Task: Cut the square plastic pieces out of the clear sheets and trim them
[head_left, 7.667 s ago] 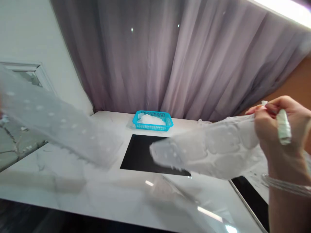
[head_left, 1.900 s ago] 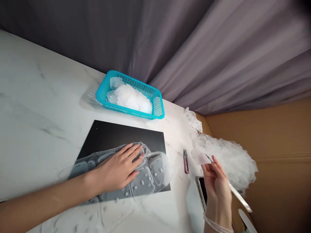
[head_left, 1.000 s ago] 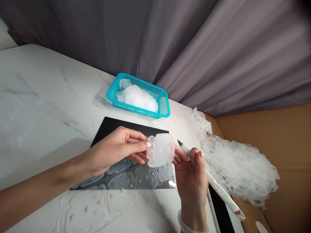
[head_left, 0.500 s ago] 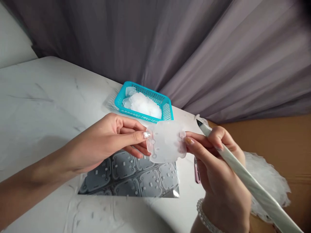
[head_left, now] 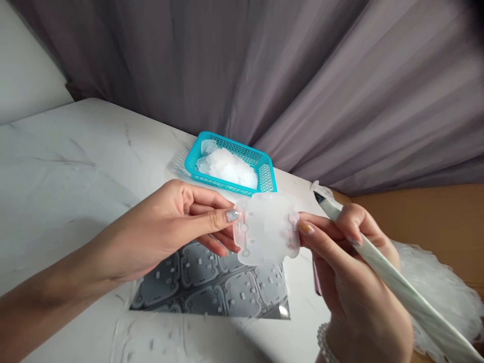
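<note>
Between my two hands is a thin, frosted translucent plastic piece (head_left: 266, 229) with small holes and notched edges. My left hand (head_left: 189, 222) pinches its left edge between thumb and fingers. At the right edge, my right hand (head_left: 355, 267) grips it with thumb and forefinger. A long pale-green, marbled pen-like tool (head_left: 401, 282) with a dark tip also rests in my right hand, slanting down to the right. Below the piece lies a dark sheet (head_left: 204, 282) bearing several cut-out shapes of the same kind.
A blue plastic basket (head_left: 192, 166) holding a heap of translucent pieces (head_left: 229, 166) stands at the table's back edge, before a grey curtain (head_left: 212, 65). Translucent scrap (head_left: 438, 287) is piled at the right by brown cardboard (head_left: 408, 212). A clear sheet (head_left: 151, 340) lies in front.
The whole view has shifted a little, so the basket, sheet and hands appear slightly lower and further right. Both hands keep hold of the plastic piece.
</note>
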### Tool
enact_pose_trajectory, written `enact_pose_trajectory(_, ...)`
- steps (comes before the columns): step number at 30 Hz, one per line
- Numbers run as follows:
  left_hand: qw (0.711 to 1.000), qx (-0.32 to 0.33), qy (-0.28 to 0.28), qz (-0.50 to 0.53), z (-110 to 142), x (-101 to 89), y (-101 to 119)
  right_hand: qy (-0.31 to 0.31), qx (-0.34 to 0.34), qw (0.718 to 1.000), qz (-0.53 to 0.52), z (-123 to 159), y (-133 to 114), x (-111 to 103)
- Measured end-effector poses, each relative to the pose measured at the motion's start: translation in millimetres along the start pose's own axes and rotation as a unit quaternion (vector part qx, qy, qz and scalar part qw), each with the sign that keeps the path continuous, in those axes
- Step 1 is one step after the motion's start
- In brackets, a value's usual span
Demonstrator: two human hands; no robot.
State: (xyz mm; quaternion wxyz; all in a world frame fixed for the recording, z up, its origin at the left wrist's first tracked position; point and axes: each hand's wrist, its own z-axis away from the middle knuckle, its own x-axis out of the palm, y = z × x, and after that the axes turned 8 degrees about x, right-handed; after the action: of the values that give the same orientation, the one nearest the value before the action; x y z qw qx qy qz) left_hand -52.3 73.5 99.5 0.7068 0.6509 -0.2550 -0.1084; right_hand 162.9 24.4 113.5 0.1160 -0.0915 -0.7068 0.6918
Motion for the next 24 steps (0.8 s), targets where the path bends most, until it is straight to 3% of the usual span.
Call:
enact_pose_trajectory(5, 1.000, -0.009, 0.009, 0.018, 0, -0.8, -6, 0.009, -0.007, 1.000, 0.008, 0, -1, -4)
enact_pose_trajectory(9, 0.994, -0.010, 0.081, 0.078, 1, 3.7, -16, 0.097, -0.056, 0.992, 0.058, 6, 4, 3)
enact_pose_trajectory(11, 0.985, -0.041, 0.048, 0.164, 1, 7.7, -17, 0.113, -0.080, 0.984, 0.110, 14, 7, 13)
enact_pose_trajectory(14, 0.957, -0.086, -0.064, 0.270, 0, 12.3, -13, 0.034, -0.062, 0.985, 0.158, 27, 9, 29)
enact_pose_trajectory(16, 0.945, -0.093, -0.103, 0.297, 0, 13.0, -9, 0.025, -0.060, 0.988, 0.141, 32, 7, 33)
enact_pose_trajectory(20, 0.942, -0.111, -0.109, 0.298, 3, 10.5, -3, 0.118, -0.114, 0.985, 0.054, 21, -1, 19)
enact_pose_trajectory(24, 0.947, -0.122, -0.117, 0.273, 8, 8.3, -1, 0.104, -0.118, 0.987, 0.018, 5, -3, 0)
